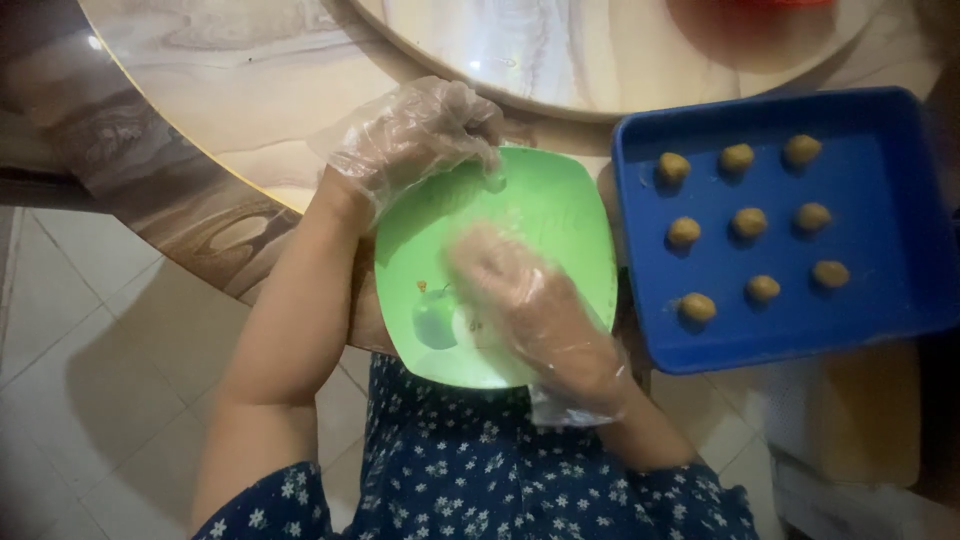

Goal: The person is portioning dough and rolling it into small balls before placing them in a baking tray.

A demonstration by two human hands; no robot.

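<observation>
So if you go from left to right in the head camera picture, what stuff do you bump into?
Left hand in a clear glove → green plate → right hand, blurred over the plate → blue tray holding nine dough balls.

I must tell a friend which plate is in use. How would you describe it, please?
On the round marble table, left of the blue tray of dough balls, lies a green square plate. Both gloved hands are over it, and it alone bears an apple picture.

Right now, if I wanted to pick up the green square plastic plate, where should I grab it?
Probably the far left corner rim of the green square plastic plate, where the gloved left hand already grips it. That raised edge sits over the marble table and is reachable from the left. The gloved right hand covers the middle, and the blue rectangular tray crowds the right side.
</observation>
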